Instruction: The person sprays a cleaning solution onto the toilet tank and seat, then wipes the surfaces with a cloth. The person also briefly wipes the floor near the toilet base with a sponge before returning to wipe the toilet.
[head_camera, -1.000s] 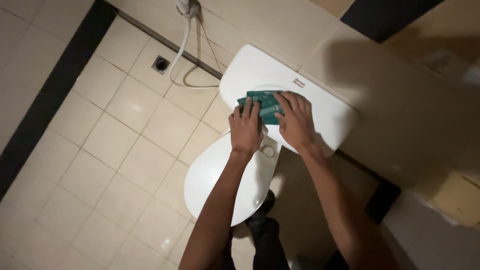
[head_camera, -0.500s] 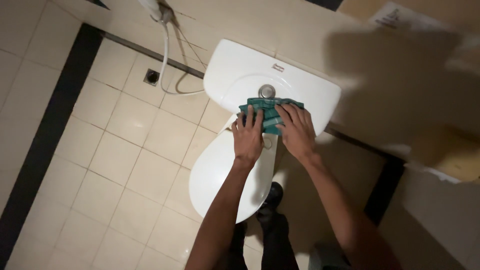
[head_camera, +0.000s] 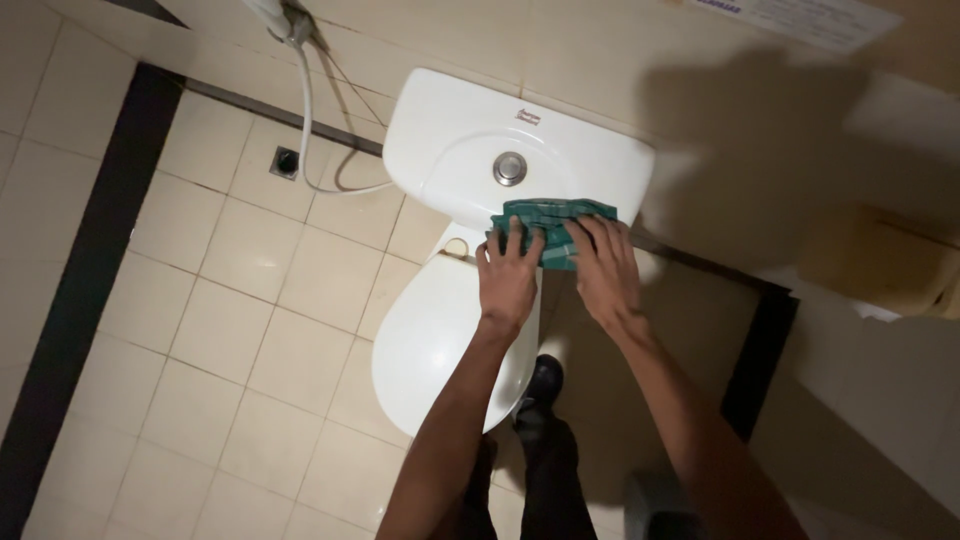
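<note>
1. Both hands press a green cloth against the near edge of the white toilet tank, where the flat lid drops off toward the bowl.
2. The left hand lies flat with fingers spread on the cloth's left end; the right hand lies flat on its right end, fingers curled slightly over it. Neither hand closes into a grip.
3. Beyond the fingertips the tank lid is bare up to the round flush button, then the tiled wall closes it off.
4. Below the left wrist sits the closed toilet lid.
5. Left of the left hand, open floor tiles run to a floor drain and a white hose.
6. Right of the right hand the room is shadowed and tight.
7. The cloth is dark green with pale stripes, crumpled and bunched between the 2 hands.
</note>
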